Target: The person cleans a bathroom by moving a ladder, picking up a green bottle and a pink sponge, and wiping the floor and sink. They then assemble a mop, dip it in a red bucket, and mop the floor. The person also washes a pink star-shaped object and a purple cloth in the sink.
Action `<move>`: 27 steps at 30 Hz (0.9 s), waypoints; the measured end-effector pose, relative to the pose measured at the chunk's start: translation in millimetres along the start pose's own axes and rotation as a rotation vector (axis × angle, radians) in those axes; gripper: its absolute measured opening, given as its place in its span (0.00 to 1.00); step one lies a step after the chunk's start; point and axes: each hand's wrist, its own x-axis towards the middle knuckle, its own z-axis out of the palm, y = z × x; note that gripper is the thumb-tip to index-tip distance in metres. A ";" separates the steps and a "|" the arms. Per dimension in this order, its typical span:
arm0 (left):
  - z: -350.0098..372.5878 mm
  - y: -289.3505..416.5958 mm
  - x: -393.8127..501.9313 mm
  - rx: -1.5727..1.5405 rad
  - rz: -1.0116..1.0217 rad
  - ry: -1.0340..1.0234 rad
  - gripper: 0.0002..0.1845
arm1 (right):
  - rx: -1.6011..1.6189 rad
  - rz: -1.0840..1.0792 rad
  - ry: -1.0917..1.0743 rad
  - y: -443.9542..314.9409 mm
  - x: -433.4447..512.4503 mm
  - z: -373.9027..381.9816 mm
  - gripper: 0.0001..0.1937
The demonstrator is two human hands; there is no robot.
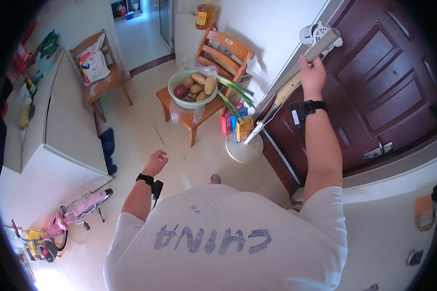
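Note:
My right hand [313, 77] is raised beside the dark red door, its fingers around a grey cardboard-like tube [322, 44]. Just behind the tube is a standing fan with a white motor housing [319, 34], a cream control panel [287, 88] on its pole, and a round base [244, 148] on the floor. My left hand [155, 163] hangs low over the floor with its fingers curled and nothing in it. Ahead, a green plastic basket [193, 104] of potatoes and a purple onion stands on a wooden chair [199, 120], next to green onions [236, 87].
Small boxes [244, 129] stand by the fan base. A white sack [94, 62] rests on another wooden chair [111, 78]. At left are a white cabinet [73, 116], blue slippers [108, 145] and a pink child's bicycle [82, 205]. The door [378, 80] has a metal handle [378, 150].

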 end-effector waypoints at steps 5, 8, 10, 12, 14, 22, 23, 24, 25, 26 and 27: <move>3.6 42.7 69.4 -0.049 0.024 0.020 0.19 | -0.047 0.018 -0.042 43.7 45.8 74.7 0.14; 5.6 53.3 93.6 -0.052 0.025 -0.023 0.18 | -0.001 0.059 -0.074 61.0 63.0 110.1 0.15; -0.6 53.9 116.7 -0.024 0.015 -0.050 0.18 | 0.027 0.046 -0.080 67.9 72.8 124.4 0.15; -8.5 50.1 142.2 0.019 -0.021 -0.079 0.18 | -0.063 -0.049 -0.064 71.7 83.0 132.5 0.15; -16.7 46.9 168.8 -0.004 0.037 -0.077 0.18 | -0.023 0.026 -0.082 73.0 92.4 138.9 0.15; -36.7 78.3 288.6 0.039 0.107 -0.126 0.18 | 0.300 0.312 -0.009 68.5 127.4 177.7 0.16; -38.7 81.1 299.5 0.056 0.104 -0.152 0.18 | 0.379 0.340 0.013 69.6 128.5 181.4 0.16; -38.9 83.2 308.2 0.061 0.095 -0.178 0.19 | 0.361 0.337 0.019 71.7 129.5 184.0 0.16; -38.5 84.1 314.7 0.096 0.113 -0.206 0.19 | 0.349 0.355 0.022 75.0 128.9 186.1 0.16; -39.6 85.1 323.0 0.118 0.126 -0.226 0.19 | 0.343 0.365 0.041 78.9 128.8 188.8 0.16; -41.1 86.5 332.7 0.124 0.128 -0.239 0.19 | 0.345 0.392 0.005 83.9 128.1 191.4 0.15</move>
